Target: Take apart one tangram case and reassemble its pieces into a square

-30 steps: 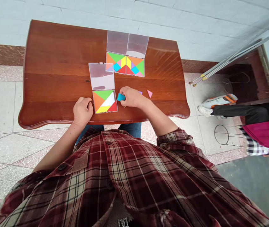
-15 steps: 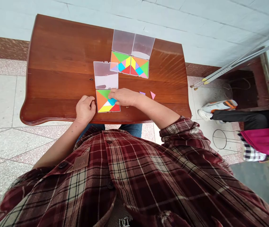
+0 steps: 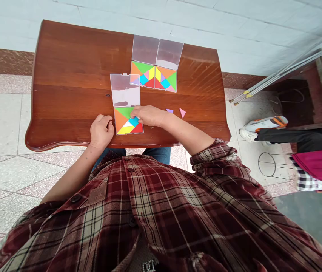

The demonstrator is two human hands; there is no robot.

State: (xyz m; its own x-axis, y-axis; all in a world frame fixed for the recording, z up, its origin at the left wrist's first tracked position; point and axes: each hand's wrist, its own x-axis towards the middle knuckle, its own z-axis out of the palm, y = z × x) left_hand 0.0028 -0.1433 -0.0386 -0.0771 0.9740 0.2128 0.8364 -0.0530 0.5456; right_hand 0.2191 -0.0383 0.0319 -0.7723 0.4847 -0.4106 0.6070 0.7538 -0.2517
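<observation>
A tangram set in an open clear case [image 3: 125, 90] lies near the table's front edge. Its tray holds green, orange, yellow and red pieces, with a pale gap in the middle. My right hand [image 3: 148, 115] reaches over the tray's right side, fingers pinched together on the blue tangram piece [image 3: 134, 121]; the fingers hide part of it. Just left of the case, my left hand [image 3: 102, 130] rests on the table, fingers curled in with nothing seen in them. To the right of my right hand lie a purple piece [image 3: 169, 110], partly hidden by my forearm, and a pink triangle [image 3: 182, 112].
Two more tangram cases with raised clear lids [image 3: 145, 49] sit side by side farther back on the brown wooden table [image 3: 73, 83]. The tiled wall [image 3: 98, 15] borders the table's far side. At right are crutches [image 3: 258, 87], a bag and a seated person's leg [image 3: 285, 135].
The blue piece has shifted slightly in the tray under my right fingers. My left hand stays where it was. The view has moved a little.
</observation>
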